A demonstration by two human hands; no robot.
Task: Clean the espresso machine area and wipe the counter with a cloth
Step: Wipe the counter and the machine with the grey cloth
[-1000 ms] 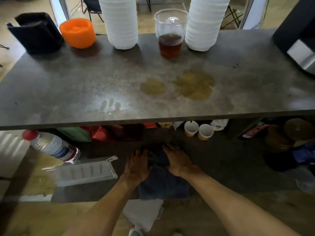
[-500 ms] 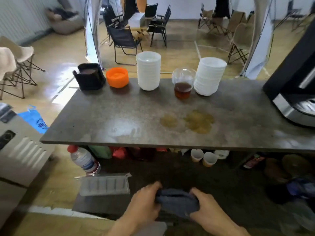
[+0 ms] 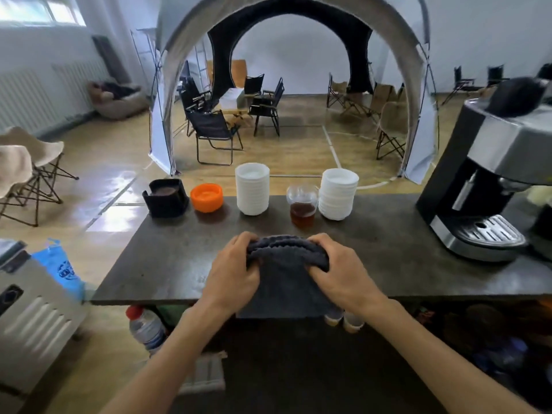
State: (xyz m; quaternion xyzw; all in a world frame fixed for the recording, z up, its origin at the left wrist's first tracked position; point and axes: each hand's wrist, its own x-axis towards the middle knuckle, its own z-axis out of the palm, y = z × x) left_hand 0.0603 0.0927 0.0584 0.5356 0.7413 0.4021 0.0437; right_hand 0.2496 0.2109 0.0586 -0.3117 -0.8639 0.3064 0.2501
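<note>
Clear plastic forms the cup (image 3: pixel 302 204) at the counter's (image 3: pixel 167 264) far edge, holding brown liquid in its lower part, between two stacks of white bowls (image 3: pixel 252 192) and (image 3: pixel 338 194); further left stand an orange container (image 3: pixel 207 197) and a black holder (image 3: pixel 165 197) with something brownish inside that I cannot identify. My left hand (image 3: pixel 234 274) and right hand (image 3: pixel 343 271) have their fingers (image 3: pixel 243 239) curled around the bunched upper edge of the dark grey cloth (image 3: pixel 283 282). It hangs above the counter's near edge, left of the espresso machine (image 3: pixel 490 186).
</note>
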